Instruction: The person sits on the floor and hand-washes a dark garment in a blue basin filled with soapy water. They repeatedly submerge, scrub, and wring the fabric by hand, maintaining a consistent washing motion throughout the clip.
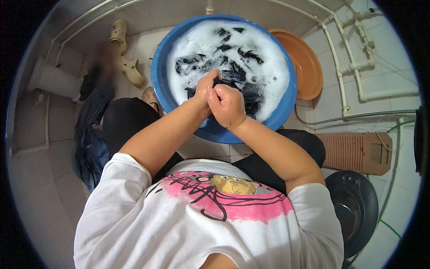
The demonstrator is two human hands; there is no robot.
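A large blue tub [157, 78] stands in front of me, full of water under thick white foam. Dark wet clothes [253, 94] poke up through the suds in several places. My left hand [206, 88] and my right hand [227, 106] are pressed together over the tub's near side. Both are closed on a black wet cloth [218, 82], and a bit of it shows between them. Much of that cloth is hidden by my fingers, and foam covers the rest of the load.
An orange-brown basin [310, 67] leans behind the tub at right. A ribbed brown washboard [347, 150] and a black basin [354, 210] lie at my right. Beige clogs [132, 72] and dark blue jeans [92, 150] are at left. White pipes [354, 67] line the wall.
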